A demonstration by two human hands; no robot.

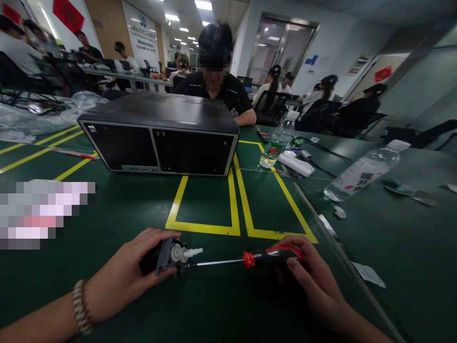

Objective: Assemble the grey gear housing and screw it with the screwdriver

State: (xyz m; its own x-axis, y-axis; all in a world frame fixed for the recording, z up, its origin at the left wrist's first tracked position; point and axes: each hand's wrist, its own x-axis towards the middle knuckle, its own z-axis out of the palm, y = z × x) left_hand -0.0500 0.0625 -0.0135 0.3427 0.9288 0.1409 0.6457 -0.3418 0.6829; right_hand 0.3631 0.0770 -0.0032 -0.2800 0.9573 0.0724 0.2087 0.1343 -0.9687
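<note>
My left hand [124,271] is closed around a small black and grey part with white gears and a white nozzle [174,255], held just above the green table [143,209]. My right hand [310,276] grips the red and black handle of a screwdriver [264,258]. Its thin metal shaft runs left and the tip meets the small part beside the white nozzle. A beaded bracelet [81,307] sits on my left wrist.
A black desktop computer case [159,133] lies flat across the table ahead, with a person seated behind it. Yellow tape lines [235,200] mark boxes on the table. Two plastic water bottles [280,139] [364,174] stand and lie to the right. Other people work at far desks.
</note>
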